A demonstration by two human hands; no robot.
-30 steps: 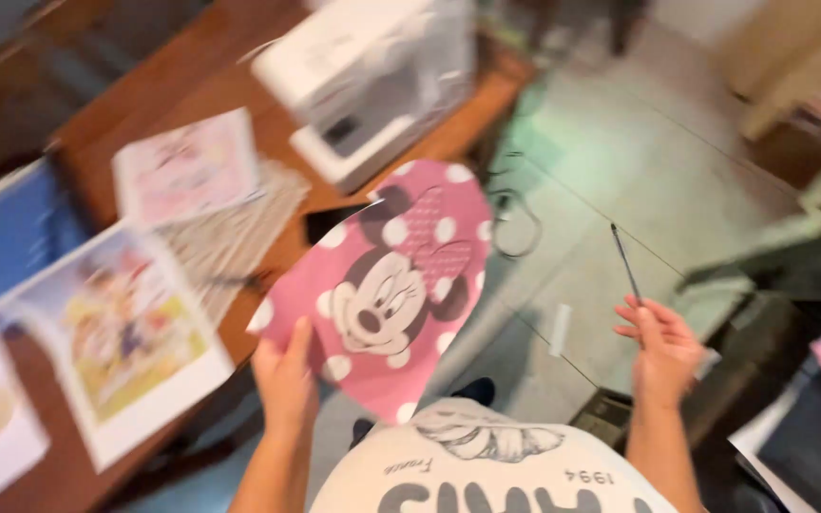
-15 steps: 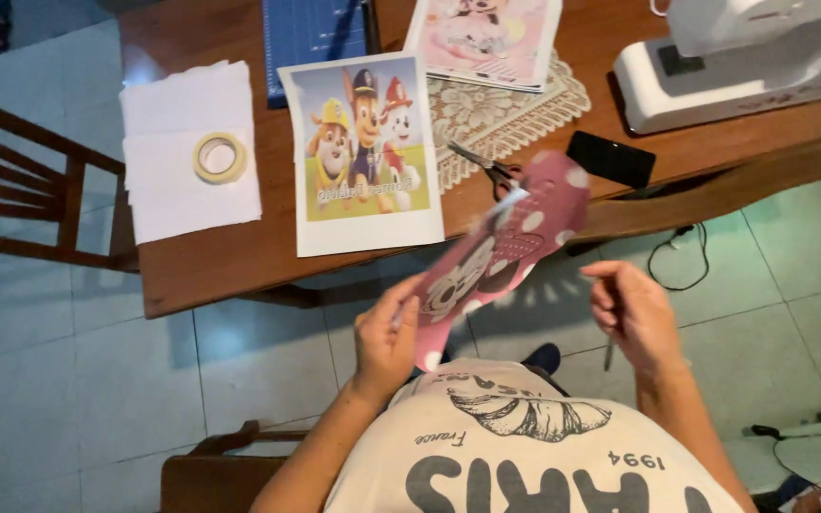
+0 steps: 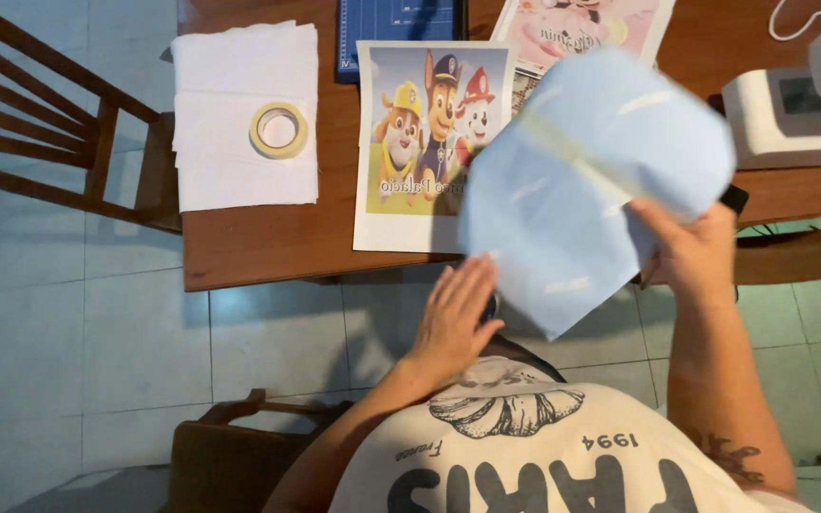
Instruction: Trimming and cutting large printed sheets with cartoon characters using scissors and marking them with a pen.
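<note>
Wooden table [image 3: 268,242] beyond the right hand [image 3: 691,252]: cartoon print [image 3: 420,142], white cloth [image 3: 239,114] with tape roll [image 3: 278,130] left of it.

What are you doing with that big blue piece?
A person seated at a wooden table holds up a pale blue sheet in the right hand, gripping its right edge. The left hand is open and flat beside the sheet's lower edge. On the table lie a cartoon puppy print, a white fabric stack with a tape roll on top, and a white sewing machine.
</note>
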